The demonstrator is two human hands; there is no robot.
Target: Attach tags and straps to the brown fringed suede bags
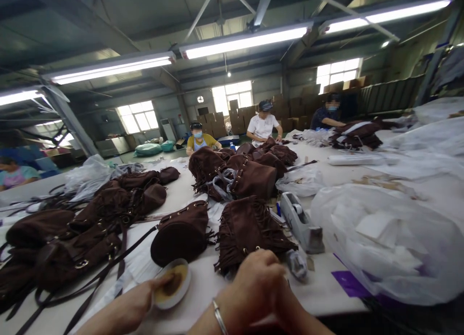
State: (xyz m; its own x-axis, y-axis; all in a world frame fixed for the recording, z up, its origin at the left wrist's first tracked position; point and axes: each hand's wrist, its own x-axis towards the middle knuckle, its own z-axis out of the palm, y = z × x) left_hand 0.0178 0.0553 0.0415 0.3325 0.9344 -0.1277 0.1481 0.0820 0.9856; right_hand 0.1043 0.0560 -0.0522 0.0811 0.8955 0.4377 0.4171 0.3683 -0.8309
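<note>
Step in hand appears to be close two-handed work; left hand (253,282) curled, right hand (282,290) mostly hidden, cannot tell what either grips; fringed brown bag (248,228) just beyond, beside tape dispenser (301,225); next move seemingly calls for minding loose fringe

Fringed bag (246,226) seen in matt, suede-like cloth, roughened by strips. Eyelet (81,264) on left-side bag (68,255) finished in glossy metal. Bracelet (218,316) polished, metallic. Bowl (184,287) smooth. Tape dispenser (297,223) cased in smooth plastic. Sack (429,228) formed of thin, crinkled, translucent plastic. Tabletop (328,284) surfaced smooth, matt.
</note>
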